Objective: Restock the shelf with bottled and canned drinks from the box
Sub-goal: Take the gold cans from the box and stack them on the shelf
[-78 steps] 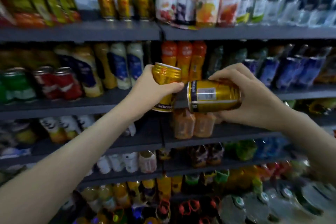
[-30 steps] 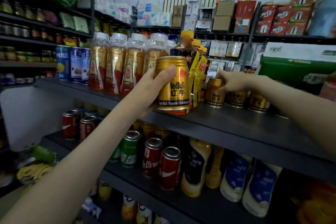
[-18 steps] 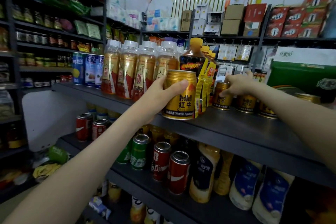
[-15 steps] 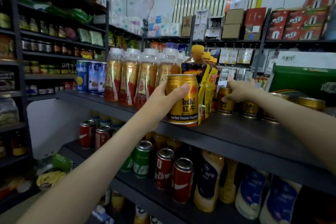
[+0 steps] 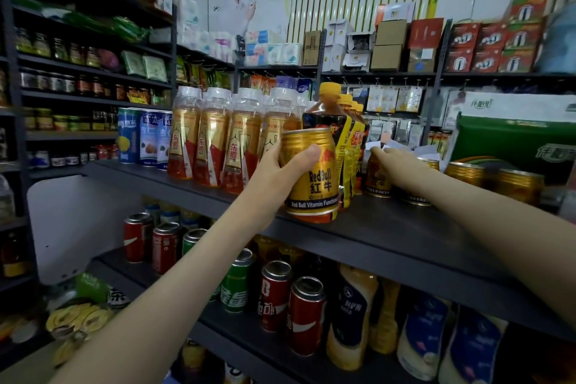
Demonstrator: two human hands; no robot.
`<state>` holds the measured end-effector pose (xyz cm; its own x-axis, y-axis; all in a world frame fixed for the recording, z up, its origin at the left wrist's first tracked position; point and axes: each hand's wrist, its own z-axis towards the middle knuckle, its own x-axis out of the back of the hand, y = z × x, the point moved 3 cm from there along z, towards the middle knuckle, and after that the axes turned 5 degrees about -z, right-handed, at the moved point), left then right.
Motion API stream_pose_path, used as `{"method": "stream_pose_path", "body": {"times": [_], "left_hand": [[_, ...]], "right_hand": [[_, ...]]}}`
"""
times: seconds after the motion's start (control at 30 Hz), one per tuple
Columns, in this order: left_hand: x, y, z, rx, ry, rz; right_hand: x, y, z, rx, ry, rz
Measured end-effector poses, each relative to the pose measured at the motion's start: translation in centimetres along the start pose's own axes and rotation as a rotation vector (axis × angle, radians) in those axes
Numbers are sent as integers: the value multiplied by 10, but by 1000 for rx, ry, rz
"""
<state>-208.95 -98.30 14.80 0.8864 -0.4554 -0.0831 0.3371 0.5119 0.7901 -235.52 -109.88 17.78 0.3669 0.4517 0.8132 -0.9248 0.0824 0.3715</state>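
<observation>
My left hand [image 5: 271,181] grips a gold Red Bull can [image 5: 314,178] upright, its base at the front edge of the dark top shelf [image 5: 405,227]. Further back on the shelf, my right hand [image 5: 397,167] lies over the top and right side of a second gold can [image 5: 377,179] that stands upright. That can is next to a row of dark bottles with yellow caps [image 5: 327,109]. More gold cans [image 5: 519,185] stand to the right of my right hand.
Tall amber bottles with white caps [image 5: 215,140] and blue cans [image 5: 129,134] fill the shelf's left part. A green and white carton [image 5: 514,140] stands at the back right. Red and green cans [image 5: 305,315] and cream bottles line the shelf below.
Both cans went from in front of the lower shelves up to the top shelf. My right hand set its can at the back; my left hand's can has come down to the shelf's front edge.
</observation>
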Motion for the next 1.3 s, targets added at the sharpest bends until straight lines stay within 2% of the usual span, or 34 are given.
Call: {"method": "stream_pose_path", "body": {"times": [0.07,0.13,0.27,0.37,0.43,0.5,0.57,0.7,0.77,0.83,0.9,0.93,0.97,1.0,1.07,1.2,1.3], "left_hand": [[-2,-1,-3,-21,14,17],[-7,-3,-9,-64,50,36],[-33,-13,-17,-69,16,37],[-55,-20,-10,-31,-23,21],[-70,-24,0,-6,-33,-41],[-90,-28,9,9,-76,-126],[-113,-31,16,41,-139,-175],[-152,-34,27,219,-289,-142],[-162,-31,30,139,-283,107],[-159,-22,29,-199,-126,545],[-147,-10,19,-608,124,950],[-138,-10,16,-747,270,1086],[-126,-12,14,-801,407,1172],[-113,-16,12,-784,513,1222],[-87,-23,11,-684,601,1290],[-51,-32,13,-561,548,1357],[-39,-38,19,-592,479,1291]], "right_hand": [[1,5,-1,4,16,48],[14,10,-6,-35,105,162],[75,15,-48,-171,325,617],[115,4,-106,19,286,1144],[127,-2,-145,191,173,1293],[123,-4,-171,259,-30,1284],[114,-1,-185,225,-131,1270],[93,25,-198,20,-32,1270],[79,47,-200,-113,42,1212],[62,75,-198,-289,117,1091],[47,101,-195,-430,156,945],[41,112,-193,-472,161,885],[36,120,-191,-495,161,838],[32,126,-189,-507,157,800],[24,131,-181,-516,117,719],[5,128,-160,-553,35,660],[-4,127,-153,-593,28,654]]}}
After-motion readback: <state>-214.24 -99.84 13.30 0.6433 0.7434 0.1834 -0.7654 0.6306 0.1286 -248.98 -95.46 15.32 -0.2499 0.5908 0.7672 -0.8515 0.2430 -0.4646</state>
